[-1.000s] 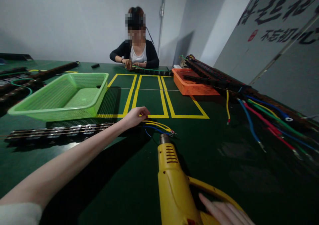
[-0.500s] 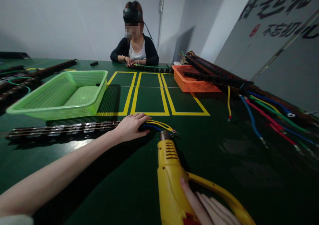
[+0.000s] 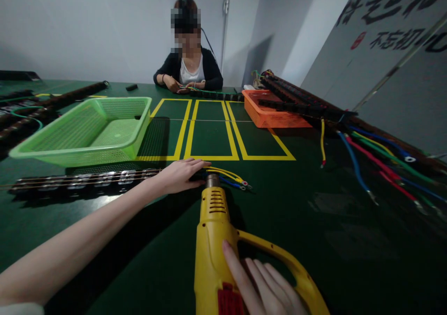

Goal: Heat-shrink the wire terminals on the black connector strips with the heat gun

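"The room had pale walls, and a green desk marked with yellow lines filled most of it. A person sat at the far side. Where was the work?"

"On the near left. A dark strip lay just in front of the green basket, and its yellow and blue wires pointed right across the desk."

"And the hands?"

"The left hand lay palm down over the strip's right end, where the wires came out. I couldn't tell whether it pinched them or only pressed. The right hand had hold of the gun, one finger stretched along its yellow body."

"How far along did it look?"

"Partway, I'd judge. The wire ends had ring lugs on them, so that much was done. The nozzle was close to the wires, beside the left fingers, so the gun's part seemed in progress or about to start. Nothing showed whether it was blowing."

"Anything left over?"

"Hard to say. On the right, more wires hung from a stack of strips by the orange basket, lugs visible on several. Whether those were finished, I couldn't tell."
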The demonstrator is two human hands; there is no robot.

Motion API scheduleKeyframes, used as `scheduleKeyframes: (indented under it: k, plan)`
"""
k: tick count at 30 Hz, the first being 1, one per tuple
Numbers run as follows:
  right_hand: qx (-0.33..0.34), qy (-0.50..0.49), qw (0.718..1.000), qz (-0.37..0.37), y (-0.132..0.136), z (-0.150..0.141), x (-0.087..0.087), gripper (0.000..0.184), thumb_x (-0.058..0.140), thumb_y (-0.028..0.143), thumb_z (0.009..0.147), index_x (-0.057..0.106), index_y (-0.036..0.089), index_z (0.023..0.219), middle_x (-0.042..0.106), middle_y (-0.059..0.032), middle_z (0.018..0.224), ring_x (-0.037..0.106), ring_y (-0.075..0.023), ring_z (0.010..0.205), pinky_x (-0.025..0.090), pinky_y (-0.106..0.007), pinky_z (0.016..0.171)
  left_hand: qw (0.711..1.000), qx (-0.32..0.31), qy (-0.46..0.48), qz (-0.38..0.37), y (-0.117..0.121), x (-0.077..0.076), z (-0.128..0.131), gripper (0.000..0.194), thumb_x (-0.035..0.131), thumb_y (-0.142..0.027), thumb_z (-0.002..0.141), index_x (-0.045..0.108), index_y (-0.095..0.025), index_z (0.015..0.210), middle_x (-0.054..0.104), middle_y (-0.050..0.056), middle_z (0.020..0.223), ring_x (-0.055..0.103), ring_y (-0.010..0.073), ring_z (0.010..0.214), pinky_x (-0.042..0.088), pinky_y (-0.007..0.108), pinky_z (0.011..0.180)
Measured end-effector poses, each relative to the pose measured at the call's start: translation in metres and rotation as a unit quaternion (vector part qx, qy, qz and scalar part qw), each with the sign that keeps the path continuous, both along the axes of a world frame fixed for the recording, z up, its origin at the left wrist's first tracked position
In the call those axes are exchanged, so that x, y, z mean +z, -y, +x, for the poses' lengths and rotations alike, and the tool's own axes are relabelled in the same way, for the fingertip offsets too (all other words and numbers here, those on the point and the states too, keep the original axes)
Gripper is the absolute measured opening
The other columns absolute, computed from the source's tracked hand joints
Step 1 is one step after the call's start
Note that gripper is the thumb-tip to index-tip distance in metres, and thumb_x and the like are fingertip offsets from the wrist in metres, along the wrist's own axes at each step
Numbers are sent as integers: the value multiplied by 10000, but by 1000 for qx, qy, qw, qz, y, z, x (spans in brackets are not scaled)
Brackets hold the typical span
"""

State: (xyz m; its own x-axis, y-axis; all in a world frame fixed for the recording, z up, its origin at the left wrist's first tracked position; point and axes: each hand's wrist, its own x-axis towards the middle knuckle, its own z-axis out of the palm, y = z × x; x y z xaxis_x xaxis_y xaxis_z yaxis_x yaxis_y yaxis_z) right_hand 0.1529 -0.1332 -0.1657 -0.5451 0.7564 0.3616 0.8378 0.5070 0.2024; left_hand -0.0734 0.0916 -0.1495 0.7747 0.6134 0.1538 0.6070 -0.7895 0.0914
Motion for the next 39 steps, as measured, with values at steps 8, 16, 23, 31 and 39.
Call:
scheduleKeyframes:
  k: [8, 16, 23, 31, 39]
  plan:
    - [13, -54, 998, -15, -10, -24, 11, 600, 193, 141, 861, 215, 80, 1457, 688, -77, 844, 665, -181, 738, 543, -280, 654, 1000, 2, -4, 24, 3, -5, 2, 471, 453, -241, 890, 338, -162, 1340, 548, 111, 1251, 542, 234, 1134, 472, 365, 929]
    - [3, -63, 997, -46, -8, -19, 11, 848, 442, 208, 708, 108, 95, 1480, 700, -54, 933, 669, -189, 770, 556, -287, 659, 999, -12, 51, -7, 5, -1, -2, 324, 441, -251, 901, 376, -171, 1209, 559, 111, 1194, 565, 214, 1088, 477, 340, 899]
    - [-10, -31, 995, -91, -6, 1, 9, 855, 441, 199, 737, 36, 149, 1488, 674, -33, 1079, 664, -183, 916, 566, -296, 746, 997, -30, 11, 76, 11, -1, 3, 268, 419, -203, 910, 467, -220, 1172, 454, 85, 1343, 481, 231, 1192, 417, 413, 985]
    - [-40, -21, 995, -91, 0, 30, 17, 823, 460, 223, 766, 72, 131, 1486, 662, -47, 1111, 660, -175, 945, 567, -266, 763, 991, 42, 49, 115, 15, -17, 11, 368, 419, -206, 901, 479, -160, 1261, 360, 144, 1409, 421, 288, 1229, 381, 473, 1037]
    - [-53, -3, 995, -90, 4, 35, 18, 783, 415, 150, 786, 64, 116, 1484, 646, -51, 1148, 643, -165, 987, 557, -254, 786, 988, 50, 96, 110, 10, -21, 12, 309, 399, -200, 907, 493, -120, 1191, 440, 153, 1312, 431, 263, 1212, 398, 450, 1020]
